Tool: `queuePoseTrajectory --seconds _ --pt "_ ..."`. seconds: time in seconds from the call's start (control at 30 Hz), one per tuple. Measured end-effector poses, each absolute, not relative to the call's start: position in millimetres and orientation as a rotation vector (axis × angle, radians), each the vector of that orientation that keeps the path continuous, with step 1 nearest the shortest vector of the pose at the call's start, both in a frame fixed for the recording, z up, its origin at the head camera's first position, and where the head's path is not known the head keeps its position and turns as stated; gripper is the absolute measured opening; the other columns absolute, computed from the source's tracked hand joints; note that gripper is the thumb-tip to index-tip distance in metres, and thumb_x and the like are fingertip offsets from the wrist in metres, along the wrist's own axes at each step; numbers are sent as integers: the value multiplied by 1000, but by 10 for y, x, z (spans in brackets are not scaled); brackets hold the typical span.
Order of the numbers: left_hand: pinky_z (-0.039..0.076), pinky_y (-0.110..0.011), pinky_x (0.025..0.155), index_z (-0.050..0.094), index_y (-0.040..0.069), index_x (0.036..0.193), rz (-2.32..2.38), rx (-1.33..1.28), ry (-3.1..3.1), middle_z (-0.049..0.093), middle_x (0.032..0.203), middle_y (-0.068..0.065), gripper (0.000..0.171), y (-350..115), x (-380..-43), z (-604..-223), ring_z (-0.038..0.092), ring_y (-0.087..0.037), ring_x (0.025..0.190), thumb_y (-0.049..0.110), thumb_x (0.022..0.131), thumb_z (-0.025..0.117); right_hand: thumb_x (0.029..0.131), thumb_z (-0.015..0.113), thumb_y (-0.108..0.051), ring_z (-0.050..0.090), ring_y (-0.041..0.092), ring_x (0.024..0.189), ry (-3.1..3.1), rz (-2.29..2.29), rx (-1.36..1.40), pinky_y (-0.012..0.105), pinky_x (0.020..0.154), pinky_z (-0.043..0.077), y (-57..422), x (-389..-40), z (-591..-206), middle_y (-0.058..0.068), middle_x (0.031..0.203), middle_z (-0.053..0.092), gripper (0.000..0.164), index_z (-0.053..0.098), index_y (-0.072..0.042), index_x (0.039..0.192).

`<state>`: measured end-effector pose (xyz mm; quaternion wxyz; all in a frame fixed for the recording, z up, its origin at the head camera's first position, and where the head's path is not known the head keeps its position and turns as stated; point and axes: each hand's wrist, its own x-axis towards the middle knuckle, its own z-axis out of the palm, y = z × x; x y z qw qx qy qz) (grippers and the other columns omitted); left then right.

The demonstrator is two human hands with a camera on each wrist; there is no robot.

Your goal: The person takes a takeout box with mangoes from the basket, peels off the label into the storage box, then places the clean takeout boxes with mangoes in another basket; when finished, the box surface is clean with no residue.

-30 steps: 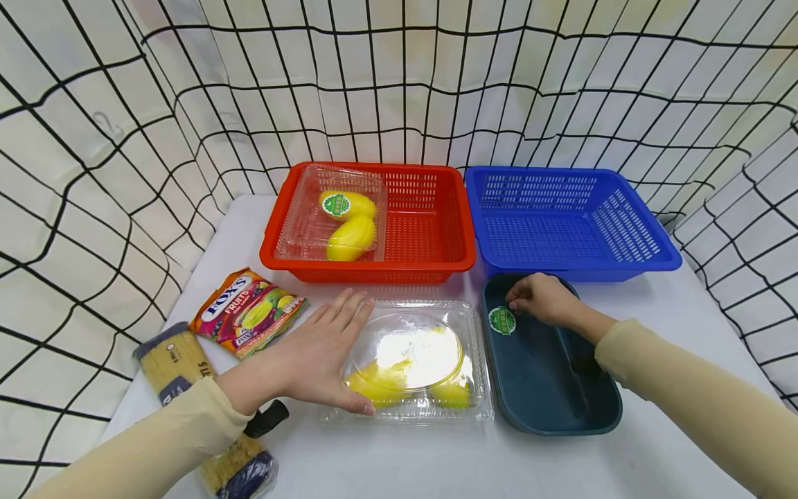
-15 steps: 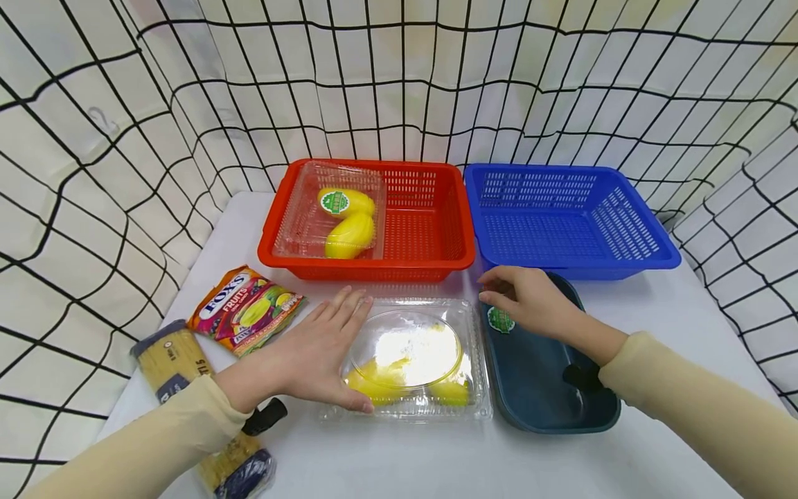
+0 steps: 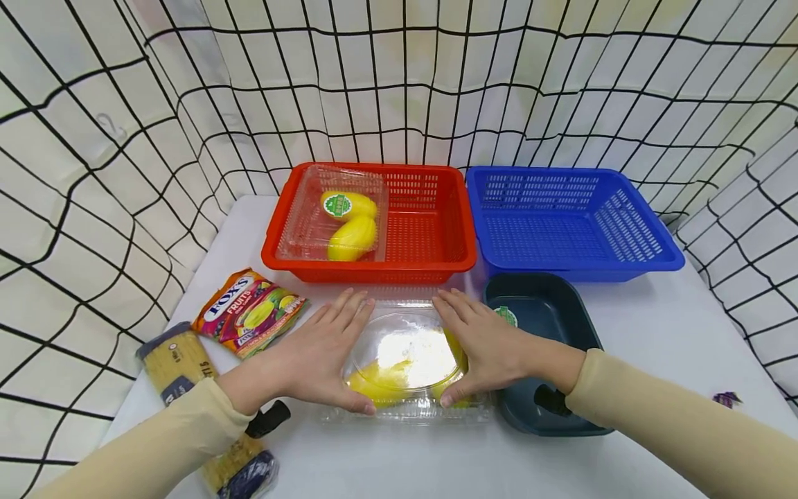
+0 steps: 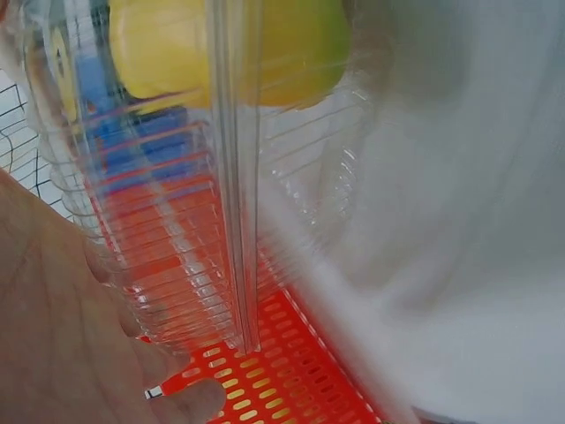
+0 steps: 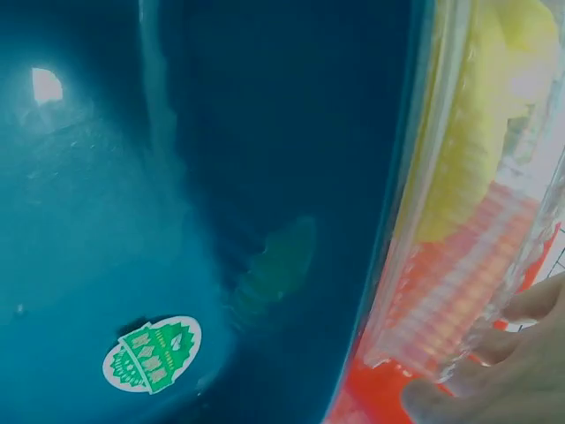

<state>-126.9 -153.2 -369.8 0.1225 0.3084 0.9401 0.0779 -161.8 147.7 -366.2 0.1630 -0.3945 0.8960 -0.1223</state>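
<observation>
A clear plastic clamshell box (image 3: pixel 399 409) lies on the white table with yellow fruit (image 3: pixel 382 381) inside, under a glossy oval on the lid. My left hand (image 3: pixel 321 353) rests along its left side, fingers spread and straight. On the opposite side my right hand (image 3: pixel 486 346) lies over the lid's right edge, fingers also extended. Both wrist views show fingertips at the box's ridged wall. Right of the box stands a dark teal tray (image 3: pixel 570 312), partly covered by my right wrist. A green and white oval sticker (image 5: pixel 152 355) sits inside the tray.
Behind stand a red basket (image 3: pixel 430 267), holding another clear box (image 3: pixel 299 229) of yellow fruit, and a blue basket (image 3: pixel 580 267). Left are a Fox's candy bag (image 3: pixel 249 312) and a pasta pack (image 3: pixel 177 360). A small purple wrapped piece (image 3: pixel 727 398) lies far right. Black netting surrounds the table.
My right hand has moved left out of the tray and onto the right side of the clamshell box. My left hand has stayed in place. The small purple piece now shows at the right.
</observation>
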Motion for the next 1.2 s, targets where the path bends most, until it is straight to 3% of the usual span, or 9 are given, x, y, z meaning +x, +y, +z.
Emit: queuePoseTrajectory --seconds 0.3,0.5,0.63,0.73,0.83,0.97,1.1,1.2 --pt "17 -66 125 13 -3 162 279 819 2764 5 172 -22 134 -1497 -1169 -3713 3 -45 159 82 73 67 66 79 -75 8 46 158 2573 -276 -1134 64 125 17 1433 -1575 -3665 23 171 9 140 12 3 162" --pt "22 -68 122 15 -8 160 314 771 2849 10 170 -27 136 -1419 -1062 -3780 9 -47 158 83 73 67 66 76 -78 10 44 158 2597 -281 -1084 63 126 16 1387 -1526 -3653 23 171 13 140 13 3 162" --pt "24 -64 124 14 -7 161 269 852 2853 8 171 -24 138 -1451 -1118 -3792 8 -45 159 86 72 64 66 77 -77 27 46 152 2638 -329 -1016 63 123 28 1351 -1474 -3623 26 165 27 136 21 4 160" --pt "21 -59 127 13 -6 161 238 985 2833 5 171 -23 137 -1513 -1199 -3807 6 -44 159 87 73 62 70 79 -71 43 43 140 2663 -419 -948 61 113 43 1320 -1495 -3599 25 154 43 123 32 4 155" --pt "21 -55 127 12 -5 162 196 1128 2822 7 172 -23 134 -1566 -1289 -3832 6 -45 159 87 76 59 77 78 -65 49 38 127 2651 -483 -909 57 103 52 1301 -1600 -3608 23 142 51 107 39 2 151" --pt "22 -55 127 12 -2 163 113 1254 2800 6 172 -22 131 -1611 -1410 -3853 7 -45 159 88 78 55 83 75 -59 47 40 132 2527 -532 -901 60 106 50 1288 -1782 -3648 25 148 43 105 27 -4 159" --pt "18 -55 128 11 4 164 72 1285 2746 4 173 -18 128 -1654 -1501 -3845 3 -41 160 89 78 51 80 76 -63 35 42 149 2405 -534 -927 63 116 39 1241 -1846 -3677 20 166 21 122 3 -17 166" --pt "15 -55 129 10 6 165 82 1256 2741 2 174 -14 126 -1693 -1511 -3831 2 -37 161 89 79 51 75 78 -67 27 41 154 2400 -492 -969 61 120 34 1205 -1801 -3700 18 171 13 132 -3 -17 166"
